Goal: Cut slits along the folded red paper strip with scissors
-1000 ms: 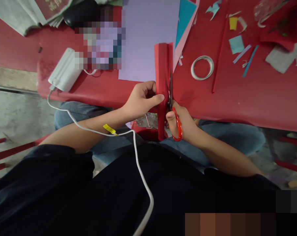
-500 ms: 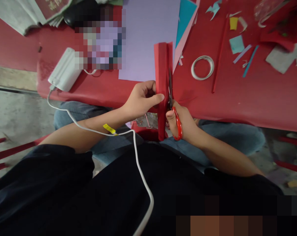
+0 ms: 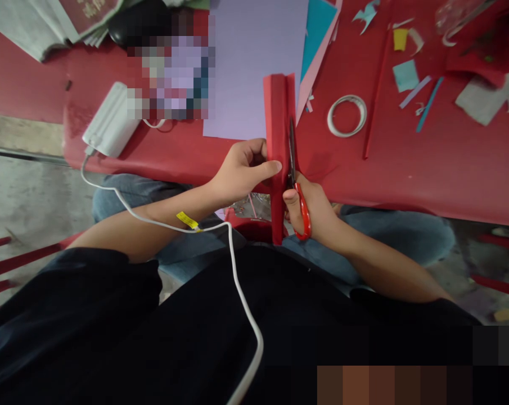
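Red paper, folded lengthwise into a long strip [image 3: 276,121], stands between the 2 hands near the front edge of the table, its upper end over the purple sheet [image 3: 246,67] and its lower end above the lap. The left hand [image 3: 242,173] pinches it about midway, the thumb flat on the near face; the other fingertips are hidden behind the paper. The right hand [image 3: 317,211] grips the scissors [image 3: 292,163] with the thumb through 1 red loop; the rest of its fingers are mostly out of sight. The blades run along the strip's right side, seen nearly edge-on, so how far they are parted I cannot tell.

The step in hand looks like a lengthwise cut near that edge. The next move seems to call for a steady left pinch and blades kept parallel to the fold, with the thumb clear of them.

Farther out, a white ring [image 3: 330,121] lies to the right on the red table [image 3: 427,174], and a white power bank [image 3: 113,121] to the left.

Against the frame 0.5 s ago, the strip's lower end sits slightly lower and the red loop slightly further left; the table things match.
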